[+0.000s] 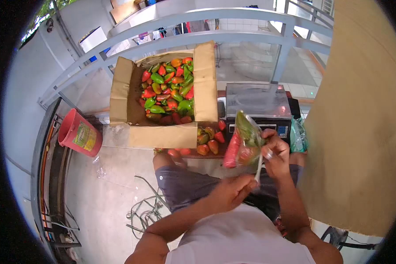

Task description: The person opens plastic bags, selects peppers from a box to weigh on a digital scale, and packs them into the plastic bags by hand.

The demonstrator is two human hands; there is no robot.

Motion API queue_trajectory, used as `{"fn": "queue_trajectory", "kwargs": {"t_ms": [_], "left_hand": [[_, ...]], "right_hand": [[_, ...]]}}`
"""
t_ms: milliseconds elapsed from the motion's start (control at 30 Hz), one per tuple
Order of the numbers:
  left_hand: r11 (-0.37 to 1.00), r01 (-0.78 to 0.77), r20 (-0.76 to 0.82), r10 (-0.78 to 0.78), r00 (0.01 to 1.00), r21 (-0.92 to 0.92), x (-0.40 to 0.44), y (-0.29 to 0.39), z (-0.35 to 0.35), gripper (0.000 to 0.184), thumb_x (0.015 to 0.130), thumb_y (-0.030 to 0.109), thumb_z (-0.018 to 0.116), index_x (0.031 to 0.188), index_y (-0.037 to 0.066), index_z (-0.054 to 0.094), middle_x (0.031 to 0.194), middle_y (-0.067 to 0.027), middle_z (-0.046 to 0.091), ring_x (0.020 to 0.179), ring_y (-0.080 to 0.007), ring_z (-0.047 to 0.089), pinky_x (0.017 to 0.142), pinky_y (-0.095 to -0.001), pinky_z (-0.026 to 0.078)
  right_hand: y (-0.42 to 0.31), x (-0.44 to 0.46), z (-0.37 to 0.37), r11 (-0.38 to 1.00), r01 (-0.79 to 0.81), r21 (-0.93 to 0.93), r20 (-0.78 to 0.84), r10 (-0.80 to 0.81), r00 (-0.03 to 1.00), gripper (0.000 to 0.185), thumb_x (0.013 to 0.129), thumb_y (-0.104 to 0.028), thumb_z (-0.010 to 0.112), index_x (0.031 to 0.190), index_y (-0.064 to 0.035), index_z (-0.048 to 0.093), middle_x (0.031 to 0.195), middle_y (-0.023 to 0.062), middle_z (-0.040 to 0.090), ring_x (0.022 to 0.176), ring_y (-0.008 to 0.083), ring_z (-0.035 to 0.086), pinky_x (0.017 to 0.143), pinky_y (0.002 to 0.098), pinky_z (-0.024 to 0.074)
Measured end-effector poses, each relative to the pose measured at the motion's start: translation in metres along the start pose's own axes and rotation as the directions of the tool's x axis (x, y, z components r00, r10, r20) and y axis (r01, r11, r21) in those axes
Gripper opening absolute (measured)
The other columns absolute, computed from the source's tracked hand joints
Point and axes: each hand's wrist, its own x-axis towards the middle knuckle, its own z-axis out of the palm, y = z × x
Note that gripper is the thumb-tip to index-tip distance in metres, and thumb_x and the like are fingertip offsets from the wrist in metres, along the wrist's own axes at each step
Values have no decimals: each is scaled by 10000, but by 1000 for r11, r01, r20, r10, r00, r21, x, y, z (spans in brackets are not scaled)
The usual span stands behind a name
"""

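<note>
A clear plastic bag of peppers (pixel 243 141), red and green, is held up over my lap. My right hand (pixel 277 154) grips the bag at its gathered neck, with a ring on one finger. Lower and to the left, my left hand (pixel 235 191) is closed on the twisted tail (pixel 258 171) of the same bag, slightly smeared by motion. Beyond the hands, a cardboard box (pixel 205 83) stands with its flaps spread, full of red, green and orange peppers (pixel 167 90). Several loose peppers (pixel 209 141) lie between the box and my knees.
A weighing scale (pixel 257 103) with a clear cover sits behind the bag, a green plastic bag (pixel 298 134) beside it. At left stands a pink bucket (pixel 80 133). Green strapping (pixel 147 211) lies tangled on the floor. Brown cardboard (pixel 361 123) rises at right; a grey railing (pixel 251 38) runs behind.
</note>
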Motion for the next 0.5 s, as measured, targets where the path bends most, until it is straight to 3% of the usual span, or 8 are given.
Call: {"fn": "queue_trajectory", "kwargs": {"t_ms": [33, 100, 133, 167, 267, 333, 400, 500], "left_hand": [[962, 58, -124, -93, 988, -266, 7, 15, 14, 161, 909, 122, 656, 1057, 70, 620, 1151, -209, 604, 1118, -318, 602, 897, -404, 502], [963, 100, -97, -128, 987, -252, 4, -34, 7, 173, 908, 112, 651, 1071, 62, 621, 1166, -186, 613, 1139, -260, 606, 912, -391, 496], [990, -25, 117, 9, 993, 141, -15, -95, -13, 180, 902, 103, 649, 1073, 57, 624, 1124, -166, 639, 1083, -242, 639, 886, -389, 512], [998, 67, 73, -66, 995, -6, 4, -77, -41, 183, 883, 102, 642, 1058, 49, 632, 1032, -149, 678, 941, -289, 681, 812, -411, 543], [903, -93, 1, 102, 995, 420, 22, -29, -57, 182, 853, 54, 633, 1034, 48, 635, 927, -132, 692, 810, -325, 686, 745, -431, 553], [956, -185, -49, 201, 978, 227, 5, -7, -14, 129, 884, 35, 618, 1012, 41, 633, 847, -131, 662, 745, -333, 663, 715, -405, 539], [888, 304, 218, -240, 946, -345, -14, 3, 9, 118, 909, 61, 627, 1024, 37, 639, 818, -127, 651, 730, -313, 663, 719, -378, 535], [984, -33, -12, 32, 999, -174, -3, -61, -15, 130, 914, 65, 638, 1040, 32, 637, 784, -122, 640, 717, -288, 664, 718, -349, 528]], "right_hand": [[-6, -1, 8, 974, -48, 220, 89, 29, 996, 165, 802, -98, 772, 808, -26, 623, 1085, 83, 582, 1002, 171, 580, 868, 313, 472], [-2, -1, -9, 978, -159, 134, 328, 108, 939, 131, 816, -78, 762, 810, -23, 643, 1065, 111, 604, 976, 178, 592, 892, 330, 470], [-1, 0, -14, 976, -200, 82, 442, 144, 885, 115, 823, -68, 757, 812, -21, 653, 1055, 125, 614, 963, 181, 599, 903, 339, 469], [-4, 1, -11, 973, -220, -75, 398, 231, 888, 84, 828, -30, 742, 816, -28, 658, 1031, 119, 620, 952, 186, 601, 860, 334, 487], [2, 1, -6, 783, 193, -591, 221, -73, 972, 71, 831, 10, 720, 824, -39, 669, 1052, 113, 610, 958, 186, 599, 836, 332, 495], [6, 3, 1, 971, 111, -212, 105, -90, 990, 58, 828, -13, 725, 832, -47, 678, 1106, 110, 596, 966, 193, 597, 841, 333, 490], [2, 2, 2, 965, -9, 262, 149, -31, 988, 67, 825, -35, 737, 823, -43, 670, 1127, 106, 590, 967, 193, 596, 846, 333, 486], [-1, -4, -21, 987, -146, -65, 430, 159, 888, 117, 832, -54, 741, 797, -34, 630, 1130, 109, 584, 962, 207, 595, 872, 341, 473]]}}
